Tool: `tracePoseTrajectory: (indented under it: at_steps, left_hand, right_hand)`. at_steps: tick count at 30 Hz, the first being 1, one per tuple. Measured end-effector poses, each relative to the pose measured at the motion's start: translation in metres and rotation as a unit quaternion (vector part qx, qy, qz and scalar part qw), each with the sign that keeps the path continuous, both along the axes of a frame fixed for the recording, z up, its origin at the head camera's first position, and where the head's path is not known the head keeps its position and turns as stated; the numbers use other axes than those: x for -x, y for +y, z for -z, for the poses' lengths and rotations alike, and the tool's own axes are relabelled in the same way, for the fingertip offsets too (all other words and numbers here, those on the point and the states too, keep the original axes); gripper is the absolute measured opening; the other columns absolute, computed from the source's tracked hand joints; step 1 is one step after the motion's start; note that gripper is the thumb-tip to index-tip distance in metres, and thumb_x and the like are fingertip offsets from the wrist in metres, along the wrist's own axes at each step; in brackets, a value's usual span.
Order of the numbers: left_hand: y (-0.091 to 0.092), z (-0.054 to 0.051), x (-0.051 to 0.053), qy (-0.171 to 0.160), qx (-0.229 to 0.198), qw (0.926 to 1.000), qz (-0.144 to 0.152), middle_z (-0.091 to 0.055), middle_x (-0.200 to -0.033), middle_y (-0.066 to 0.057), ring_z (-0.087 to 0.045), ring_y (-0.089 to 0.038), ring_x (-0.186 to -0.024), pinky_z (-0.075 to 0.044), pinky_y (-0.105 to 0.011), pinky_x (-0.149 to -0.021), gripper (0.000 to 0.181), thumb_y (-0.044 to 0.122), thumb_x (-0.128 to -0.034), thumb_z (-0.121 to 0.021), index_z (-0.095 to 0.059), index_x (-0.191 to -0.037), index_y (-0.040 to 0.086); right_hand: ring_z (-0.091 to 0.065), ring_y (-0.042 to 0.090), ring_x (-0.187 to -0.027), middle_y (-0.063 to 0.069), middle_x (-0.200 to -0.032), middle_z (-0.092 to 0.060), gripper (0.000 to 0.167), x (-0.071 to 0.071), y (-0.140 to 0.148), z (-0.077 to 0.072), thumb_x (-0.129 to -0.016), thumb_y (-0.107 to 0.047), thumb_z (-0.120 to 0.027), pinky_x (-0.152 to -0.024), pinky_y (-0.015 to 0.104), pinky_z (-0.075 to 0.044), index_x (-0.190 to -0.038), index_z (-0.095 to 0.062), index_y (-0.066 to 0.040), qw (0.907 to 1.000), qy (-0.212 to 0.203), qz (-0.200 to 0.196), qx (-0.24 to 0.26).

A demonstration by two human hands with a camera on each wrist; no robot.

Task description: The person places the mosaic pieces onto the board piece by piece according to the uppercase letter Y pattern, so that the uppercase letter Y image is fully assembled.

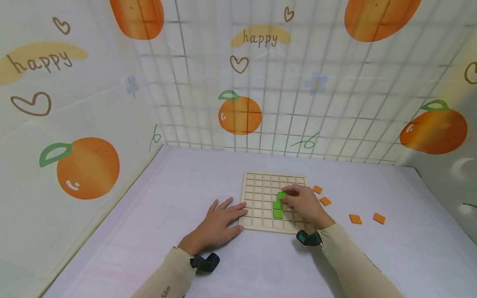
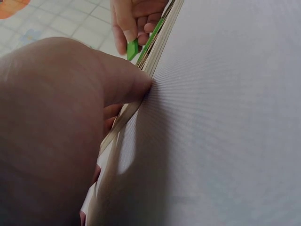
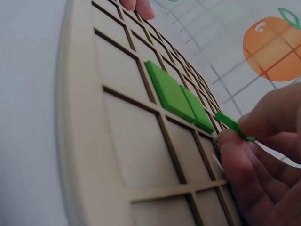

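Note:
A wooden grid board (image 1: 257, 223) lies on the table, with two green tiles (image 1: 277, 209) side by side in one column of its cells. My right hand (image 1: 303, 205) pinches a third green tile (image 1: 281, 195) between thumb and fingers, just above the board past those two. In the right wrist view this pinched tile (image 3: 230, 123) is tilted, beside the two set tiles (image 3: 171, 94). My left hand (image 1: 220, 225) lies with fingers spread, its fingertips on the board's left edge. The left wrist view shows its thumb against the board's side (image 2: 123, 117).
Several orange tiles lie on the table right of the board, two close to its edge (image 1: 317, 189) and two farther right, one of them (image 1: 379, 218) outermost. Printed cloth walls (image 1: 316, 116) with oranges and hearts rise behind and at both sides.

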State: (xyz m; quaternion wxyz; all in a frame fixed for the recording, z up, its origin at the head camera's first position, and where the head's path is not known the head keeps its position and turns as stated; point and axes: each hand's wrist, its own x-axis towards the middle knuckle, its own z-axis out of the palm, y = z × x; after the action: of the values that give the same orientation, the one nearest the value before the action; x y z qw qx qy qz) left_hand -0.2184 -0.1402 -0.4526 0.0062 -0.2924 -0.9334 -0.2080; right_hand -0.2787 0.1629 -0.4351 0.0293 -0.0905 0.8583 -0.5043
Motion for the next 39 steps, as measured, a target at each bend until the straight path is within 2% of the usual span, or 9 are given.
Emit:
tracePoseTrajectory:
  at_steps: [18, 28, 39]
  left_hand:
    - [0.0008, -0.0019, 0.0008, -0.014, 0.002, 0.9999, -0.005, -0.037, -0.158, 0.012, -0.016, -0.027, -0.152, -0.001, -0.061, -0.118, 0.050, 0.039, -0.0999, -0.055, -0.053, -0.147, 0.025]
    - [0.0002, -0.0008, 0.0011, -0.010, 0.000, 0.9999, -0.001, -0.038, -0.158, 0.009, -0.017, -0.028, -0.152, -0.002, -0.062, -0.118, 0.049, 0.038, -0.1000, -0.056, -0.053, -0.147, 0.024]
    - [0.0002, -0.0015, 0.0008, -0.013, 0.005, 0.9999, -0.004, -0.037, -0.158, 0.012, -0.016, -0.026, -0.152, -0.001, -0.061, -0.118, 0.050, 0.040, -0.0997, -0.055, -0.052, -0.148, 0.025]
  right_hand:
    - [-0.062, 0.020, -0.078, 0.011, -0.106, -0.069, 0.032, -0.0014, -0.0040, -0.0003, -0.094, -0.008, -0.063, -0.068, 0.028, -0.052, -0.125, -0.067, -0.001, 1.0000, 0.001, -0.001, -0.008]
    - [-0.066, 0.021, -0.098, 0.009, -0.113, -0.070, 0.030, -0.0023, -0.0046, 0.0004, -0.095, -0.013, -0.064, -0.078, 0.032, -0.055, -0.124, -0.069, -0.005, 0.9986, 0.017, -0.002, -0.050]
    - [-0.067, 0.019, -0.095, 0.010, -0.116, -0.070, 0.032, 0.0009, -0.0055, -0.0029, -0.097, -0.016, -0.062, -0.077, 0.032, -0.056, -0.126, -0.068, -0.004, 0.9982, 0.000, -0.012, -0.059]
